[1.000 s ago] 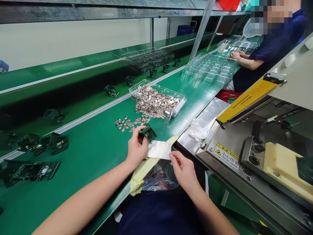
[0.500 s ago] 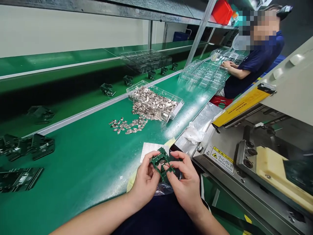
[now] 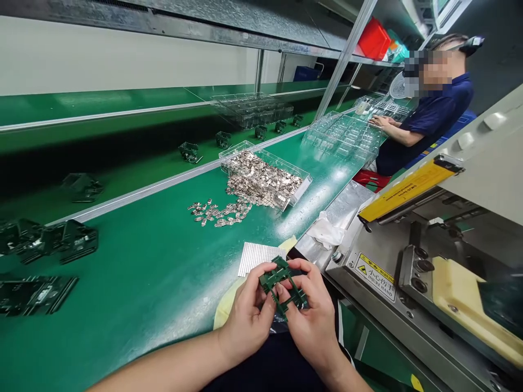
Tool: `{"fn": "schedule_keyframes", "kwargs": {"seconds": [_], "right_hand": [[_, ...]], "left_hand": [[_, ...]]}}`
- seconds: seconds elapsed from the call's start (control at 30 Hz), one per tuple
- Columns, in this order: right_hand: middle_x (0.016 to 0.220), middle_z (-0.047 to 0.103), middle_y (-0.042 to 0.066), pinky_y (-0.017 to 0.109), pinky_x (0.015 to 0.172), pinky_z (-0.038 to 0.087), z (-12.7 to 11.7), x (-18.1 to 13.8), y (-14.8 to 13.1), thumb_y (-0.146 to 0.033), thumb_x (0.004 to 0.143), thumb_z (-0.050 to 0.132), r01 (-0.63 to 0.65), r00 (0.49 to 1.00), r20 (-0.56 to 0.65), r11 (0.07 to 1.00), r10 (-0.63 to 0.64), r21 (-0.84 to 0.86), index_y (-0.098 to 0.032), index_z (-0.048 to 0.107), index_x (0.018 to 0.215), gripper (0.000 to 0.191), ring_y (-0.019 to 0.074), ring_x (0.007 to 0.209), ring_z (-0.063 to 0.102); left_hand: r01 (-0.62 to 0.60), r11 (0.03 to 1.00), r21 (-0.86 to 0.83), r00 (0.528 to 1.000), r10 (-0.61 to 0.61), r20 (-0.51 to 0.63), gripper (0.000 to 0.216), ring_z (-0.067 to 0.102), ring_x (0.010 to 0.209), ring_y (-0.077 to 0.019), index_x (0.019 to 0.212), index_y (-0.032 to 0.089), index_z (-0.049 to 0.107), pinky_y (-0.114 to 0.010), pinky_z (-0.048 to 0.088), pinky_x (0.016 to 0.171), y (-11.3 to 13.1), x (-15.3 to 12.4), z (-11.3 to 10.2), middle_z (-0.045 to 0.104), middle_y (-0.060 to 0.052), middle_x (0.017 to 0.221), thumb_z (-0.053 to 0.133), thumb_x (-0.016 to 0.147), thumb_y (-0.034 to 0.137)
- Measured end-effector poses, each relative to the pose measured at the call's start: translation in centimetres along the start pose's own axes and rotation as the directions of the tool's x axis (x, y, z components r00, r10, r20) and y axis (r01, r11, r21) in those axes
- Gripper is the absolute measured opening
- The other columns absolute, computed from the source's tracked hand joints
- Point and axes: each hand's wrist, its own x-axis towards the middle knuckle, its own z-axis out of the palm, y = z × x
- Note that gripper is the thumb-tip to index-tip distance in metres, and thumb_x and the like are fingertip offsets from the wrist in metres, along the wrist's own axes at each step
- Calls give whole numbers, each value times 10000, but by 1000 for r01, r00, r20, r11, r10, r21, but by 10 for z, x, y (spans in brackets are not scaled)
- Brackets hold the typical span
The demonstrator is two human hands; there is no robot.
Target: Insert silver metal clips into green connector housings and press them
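Between my two hands is a dark green plastic frame [image 3: 281,279] with open gaps through it, held above my lap at the table's near edge. My left hand [image 3: 249,310] grips its left side between thumb and fingers. On its right side, my right hand [image 3: 312,305] is closed, the thumb pressing near the frame's middle; whether a small part lies under that thumb is hidden. A ribbed silvery plate [image 3: 259,257] lies just beyond the frame. Farther off, small metal clips [image 3: 224,212] are scattered before a clear plastic bin [image 3: 304,193] of such pieces tipped toward me.
Similar green frames [image 3: 79,242] stand along the conveyor belt at left. Clear trays [image 3: 343,136] are stacked at the back. To my right is a press machine [image 3: 420,272] with a hand-injury label. A co-worker [image 3: 429,109] sits beyond it. A white cloth [image 3: 327,231] lies beside the machine.
The camera view has shifted slightly, so the scene sits lower and more to the right. The green frame is turned a little in my hands, and my right fingers have shifted on it.
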Motion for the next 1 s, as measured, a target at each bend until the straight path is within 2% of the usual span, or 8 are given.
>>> {"fn": "schedule_keyframes", "kwargs": {"seconds": [0.17,0.3,0.5,0.6,0.73,0.87,0.93,1.0], "right_hand": [[1121,538,108,364,884,494,-7,-2,1,-218,876,582,6,999,53,1000,-7,6,-220,605,846,38,244,1074,557],[1106,568,95,339,856,505,-8,-3,1,-284,863,612,-157,986,73,976,148,152,-218,576,745,140,235,1027,591],[1246,575,109,337,865,516,-4,-4,7,-320,791,714,-383,918,141,737,371,556,-205,511,731,241,251,1107,594],[1328,544,115,347,867,520,-23,-4,12,-279,801,704,-359,933,212,746,290,560,-226,580,938,192,251,1131,585],[1428,475,101,416,1010,451,-70,-4,17,-240,742,770,-144,959,280,939,54,313,-296,441,1400,737,290,1296,457],[1268,613,84,471,1015,454,-126,-22,19,-292,702,822,2,987,158,981,-33,196,-320,555,1309,664,311,1202,542],[1183,651,97,492,967,491,-156,-39,22,-336,653,857,-10,1000,-8,983,11,185,-309,613,1230,627,331,1143,580],[1166,649,113,513,938,504,-187,-59,26,-361,634,866,-40,949,-301,985,90,168,-289,627,1193,613,344,1120,592]], "left_hand": [[-24,999,34,1000,23,17,370,651,922,-159,1258,274,445,-275,551,799,0,-1,2,628,-60,1114,488,908,162],[-22,998,63,999,20,40,355,645,893,-162,1255,267,457,-266,548,755,-2,-2,3,623,-64,1096,484,913,174],[-47,997,66,998,44,38,323,622,902,-142,1222,280,474,-247,528,786,1,-3,5,609,-43,1073,501,913,188],[4,999,39,998,-6,60,317,620,838,-128,1220,288,458,-224,525,729,7,2,6,618,-28,1025,492,917,202],[20,993,120,974,-46,223,312,617,776,-153,1216,261,479,-238,521,665,19,13,15,620,-20,845,477,909,205],[-15,994,104,846,-43,532,442,607,652,-138,1312,254,454,-233,511,568,39,37,42,646,-39,856,517,879,191],[8,1000,29,711,-26,703,555,648,700,-148,1385,264,392,-231,529,571,51,57,66,672,-64,950,564,861,200],[-47,999,-12,626,39,779,588,677,895,-193,1378,255,411,-275,570,699,63,79,98,674,-94,1071,625,831,223]]}}
